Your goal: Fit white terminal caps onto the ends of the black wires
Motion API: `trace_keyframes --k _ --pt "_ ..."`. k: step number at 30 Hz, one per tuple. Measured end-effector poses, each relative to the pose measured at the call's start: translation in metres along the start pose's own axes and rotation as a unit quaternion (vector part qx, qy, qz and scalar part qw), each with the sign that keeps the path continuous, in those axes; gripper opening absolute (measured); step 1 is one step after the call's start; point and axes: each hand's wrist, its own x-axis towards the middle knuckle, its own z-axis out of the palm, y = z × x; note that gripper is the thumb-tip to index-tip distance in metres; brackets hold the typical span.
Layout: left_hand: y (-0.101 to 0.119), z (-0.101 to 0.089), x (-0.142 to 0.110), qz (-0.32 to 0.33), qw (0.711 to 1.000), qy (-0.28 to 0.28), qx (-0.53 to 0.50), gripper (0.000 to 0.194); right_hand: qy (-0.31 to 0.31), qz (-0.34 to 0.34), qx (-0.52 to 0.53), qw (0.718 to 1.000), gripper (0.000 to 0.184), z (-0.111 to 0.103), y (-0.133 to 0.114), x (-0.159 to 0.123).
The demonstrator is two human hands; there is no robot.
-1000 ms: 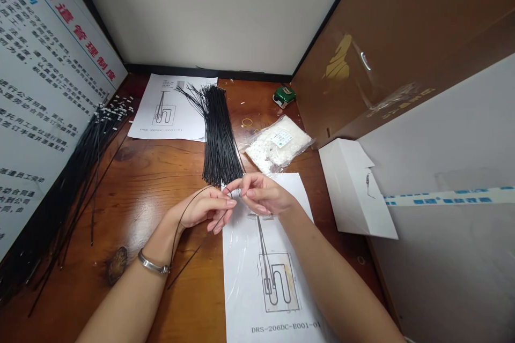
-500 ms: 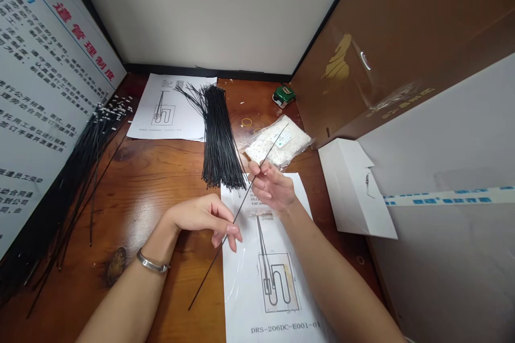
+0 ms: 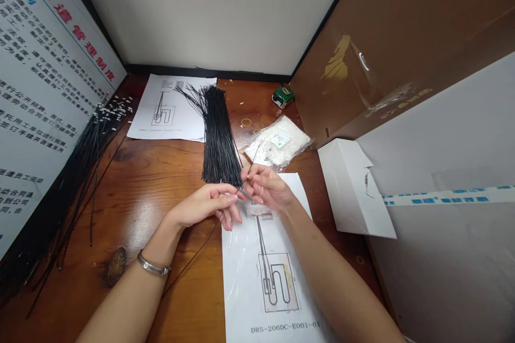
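Head view: at the frame's centre, the left hand (image 3: 209, 206) and right hand (image 3: 267, 186) pinch a thin black wire (image 3: 191, 261), which trails lower left over the counter (image 3: 137, 187). A black wire bundle (image 3: 219, 142) lies just above.

- Thin black wire (image 3: 189, 264): partly hidden by fingers of the left hand (image 3: 209, 206) and right hand (image 3: 267, 187); lower end lost at the left forearm (image 3: 124, 295).
- Nearer drawing sheet (image 3: 241, 278): cut off at bottom, lower right side behind the right forearm (image 3: 333, 262).
- Bag label (image 3: 281, 138): print too small to read.
- Notice board (image 3: 40, 91), brown carton (image 3: 418, 27): cut off by picture edges.
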Motion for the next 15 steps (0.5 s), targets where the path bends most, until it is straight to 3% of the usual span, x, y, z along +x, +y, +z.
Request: trace_keyframes --k 3,5,9,15 --pt "-0.0007 0.0032 0.0028 0.016 0.998 0.055 -0.03 0.036 -0.018 0.026 -0.028 0.999 0.011 0.0021 -0.0002 -0.0003" --pt "-0.0002 0.0049 0.0034 0.019 0.997 0.075 -0.03 0.035 0.012 -0.001 -0.017 1.0 0.011 0.0032 -0.0007 -0.0001" --pt "0.0008 0.0062 0.0029 0.015 0.997 0.08 -0.017 0.033 0.07 -0.043 0.008 0.997 0.014 0.0033 -0.0015 0.0012" --pt "-0.0018 0.0052 0.0044 0.034 0.996 0.086 -0.01 0.034 0.033 0.012 -0.015 0.999 0.013 0.0049 -0.0002 0.0014"
